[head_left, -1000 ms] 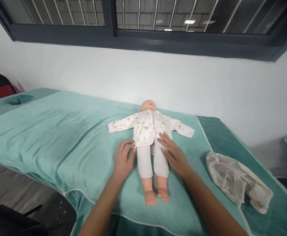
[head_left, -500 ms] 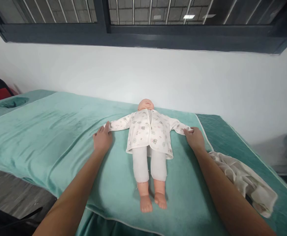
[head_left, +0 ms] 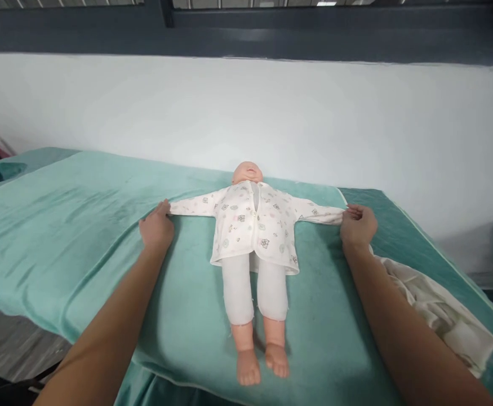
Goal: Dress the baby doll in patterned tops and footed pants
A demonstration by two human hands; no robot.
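Note:
A baby doll [head_left: 247, 172] lies on its back with its feet toward me. It wears a white printed jacket [head_left: 246, 225], fastened at the front, and its legs are covered in white down to the shins. My left hand [head_left: 157, 225] is closed on the end of the sleeve on the left. On the other side, my right hand [head_left: 358, 224] pinches the opposite sleeve end. Both sleeves are drawn straight out sideways. The doll's hands are not visible.
Green cloth [head_left: 81, 225] covers the bed under the doll. A crumpled off-white cloth [head_left: 436, 299] lies at the right, partly behind my right forearm. The white wall [head_left: 246, 113] rises behind the bed, with a dark window frame [head_left: 246, 42] above.
My hands have moved farther apart, pulling both jacket sleeves longer and straighter. The camera view has tilted down and come somewhat closer.

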